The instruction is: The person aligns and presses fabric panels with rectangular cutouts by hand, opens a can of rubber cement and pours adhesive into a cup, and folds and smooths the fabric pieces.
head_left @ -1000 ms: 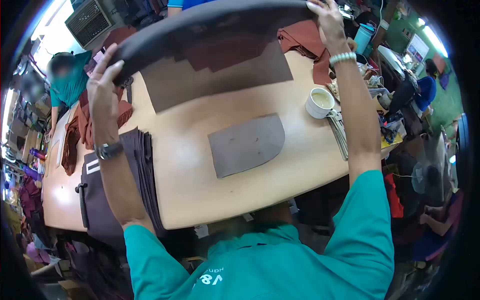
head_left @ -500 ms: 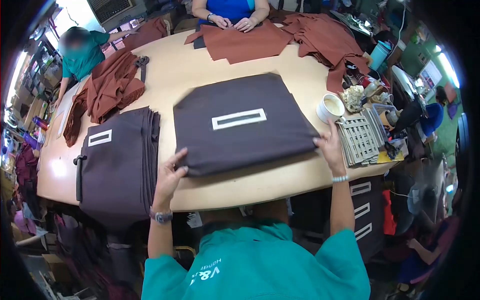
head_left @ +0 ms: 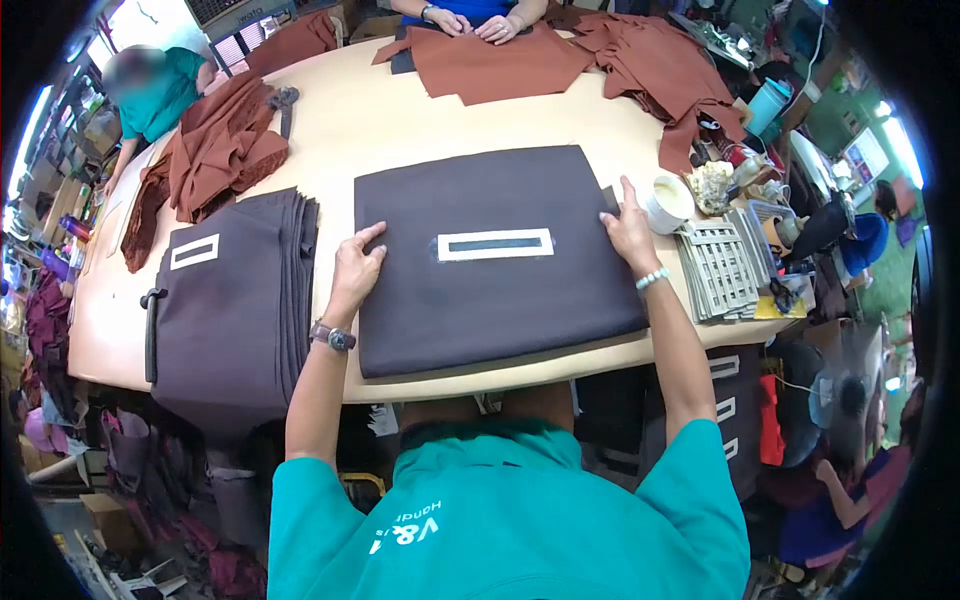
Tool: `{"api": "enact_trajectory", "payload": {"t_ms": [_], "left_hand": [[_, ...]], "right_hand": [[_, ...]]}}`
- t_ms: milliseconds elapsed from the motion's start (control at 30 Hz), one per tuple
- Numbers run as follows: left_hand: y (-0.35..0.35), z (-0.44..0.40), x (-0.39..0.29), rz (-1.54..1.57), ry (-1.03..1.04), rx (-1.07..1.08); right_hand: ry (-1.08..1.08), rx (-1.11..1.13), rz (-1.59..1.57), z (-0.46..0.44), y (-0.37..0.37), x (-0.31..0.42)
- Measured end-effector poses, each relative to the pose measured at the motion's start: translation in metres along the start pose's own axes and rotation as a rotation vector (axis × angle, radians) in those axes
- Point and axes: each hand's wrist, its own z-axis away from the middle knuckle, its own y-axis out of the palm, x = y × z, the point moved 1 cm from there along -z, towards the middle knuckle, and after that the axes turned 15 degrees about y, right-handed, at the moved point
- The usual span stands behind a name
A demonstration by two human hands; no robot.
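A dark brown fabric panel (head_left: 490,310) lies flat on the pale table (head_left: 340,115), with a white-framed rectangular slot (head_left: 495,245) near its middle. My left hand (head_left: 357,268) rests at the panel's left edge, thumb and fingers apart. At the right edge is my right hand (head_left: 630,232), its fingers spread and its thumb touching the fabric. Neither hand is closed round anything. Just right of the right hand stands a white cup (head_left: 668,205). A stack of similar dark panels (head_left: 235,300) hangs over the table's front edge on the left.
Rust-coloured fabric lies at the back (head_left: 490,65), back right (head_left: 660,70) and left (head_left: 215,150). A person in blue (head_left: 470,12) handles the back piece; another in teal (head_left: 160,95) stands at the far left. Lattice pieces (head_left: 718,270) lie at the right.
The raised panel has come down flat over the smaller curved piece, which is now hidden. Both hands have lowered with it, then shifted up along its sides with fingers apart.
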Motion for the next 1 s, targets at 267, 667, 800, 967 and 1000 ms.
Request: {"api": "enact_trajectory", "payload": {"t_ms": [267,667,800,967,1000], "left_hand": [[-0.004,-0.048,0.011,-0.299,0.034,-0.146],[0.001,-0.082,0.046,-0.478,0.108,-0.182],[0.002,-0.085,0.045,-0.505,0.088,-0.197],[0.002,-0.09,0.048,-0.547,0.05,-0.149],[0.002,-0.09,0.048,-0.545,0.029,-0.131]], "right_hand": [[0.203,-0.042,0.095,-0.057,0.032,0.036],[0.269,-0.147,0.142,-0.089,0.053,0.042],[0.301,-0.16,0.125,-0.086,0.053,0.046],[0.347,-0.154,0.146,-0.086,0.05,0.05],[0.365,-0.154,0.16,-0.085,0.049,0.052]]}}
